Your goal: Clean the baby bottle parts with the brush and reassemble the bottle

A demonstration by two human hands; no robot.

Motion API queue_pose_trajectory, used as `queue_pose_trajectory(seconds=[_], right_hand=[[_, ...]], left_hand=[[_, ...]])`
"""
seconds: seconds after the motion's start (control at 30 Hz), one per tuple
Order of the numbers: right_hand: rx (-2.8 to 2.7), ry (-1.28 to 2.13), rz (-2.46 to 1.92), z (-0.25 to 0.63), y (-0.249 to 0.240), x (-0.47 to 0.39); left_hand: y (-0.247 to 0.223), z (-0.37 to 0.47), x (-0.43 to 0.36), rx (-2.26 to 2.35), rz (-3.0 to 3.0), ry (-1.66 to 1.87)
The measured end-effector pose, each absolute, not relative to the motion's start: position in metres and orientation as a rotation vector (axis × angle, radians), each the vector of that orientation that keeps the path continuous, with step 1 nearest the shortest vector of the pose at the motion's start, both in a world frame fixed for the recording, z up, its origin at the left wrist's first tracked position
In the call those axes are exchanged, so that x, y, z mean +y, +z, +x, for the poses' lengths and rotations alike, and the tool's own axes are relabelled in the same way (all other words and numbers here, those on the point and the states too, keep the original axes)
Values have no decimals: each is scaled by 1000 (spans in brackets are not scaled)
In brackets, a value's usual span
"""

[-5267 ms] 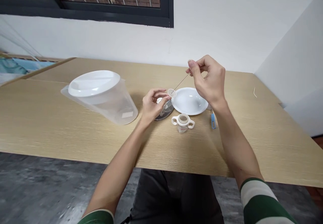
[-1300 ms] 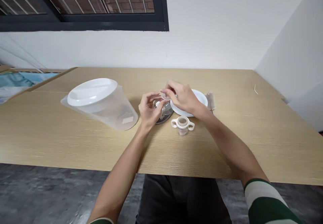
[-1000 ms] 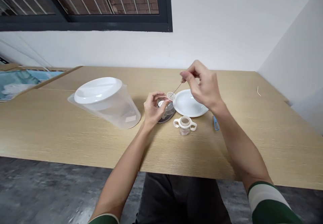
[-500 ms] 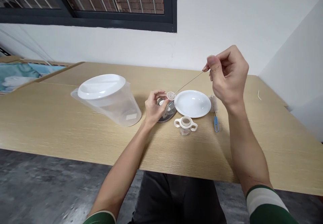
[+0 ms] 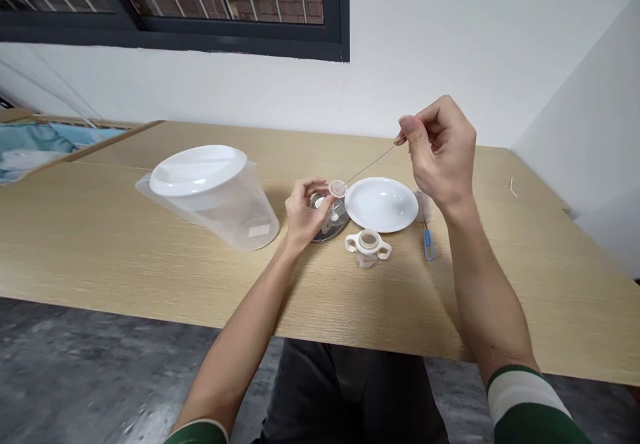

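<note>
My left hand [image 5: 306,214] pinches a small, round, whitish translucent piece [image 5: 338,189] by its edge, above a round metal tray [image 5: 330,232] that holds clear and white parts. Raised to the right, my right hand [image 5: 443,154] is closed on a thin wire-like stick [image 5: 370,164]. The stick slants down and its lower end meets the round piece; whether a brush tip is inside it I cannot tell. Just right of the round piece lies a white oval plate [image 5: 381,205]. Nearer me stands a small clear baby bottle with two white handles [image 5: 368,249].
On the left stands a translucent pitcher with a white lid [image 5: 215,197]. A bottle brush with a blue handle [image 5: 429,244] lies right of the plate. Far right is a small bent white piece [image 5: 513,187]. A wall and window [image 5: 240,37] bound the table's back.
My right hand has moved a little left and down, bringing the stick farther into or across the round piece. My left hand has stayed nearly still.
</note>
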State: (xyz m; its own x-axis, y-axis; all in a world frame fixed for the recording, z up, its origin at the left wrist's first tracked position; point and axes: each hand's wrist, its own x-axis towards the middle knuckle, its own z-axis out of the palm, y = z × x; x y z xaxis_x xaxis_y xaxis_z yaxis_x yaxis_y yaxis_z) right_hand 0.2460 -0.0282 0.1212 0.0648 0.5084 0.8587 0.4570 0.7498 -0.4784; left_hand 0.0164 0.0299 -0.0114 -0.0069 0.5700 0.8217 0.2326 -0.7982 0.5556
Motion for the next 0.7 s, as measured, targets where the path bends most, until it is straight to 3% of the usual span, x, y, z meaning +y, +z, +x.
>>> queue_pose_trajectory(seconds=[0.7], right_hand=[[-1809,193,-890,211,98,-16]], left_hand=[[-12,24,22,831,1940,1926]])
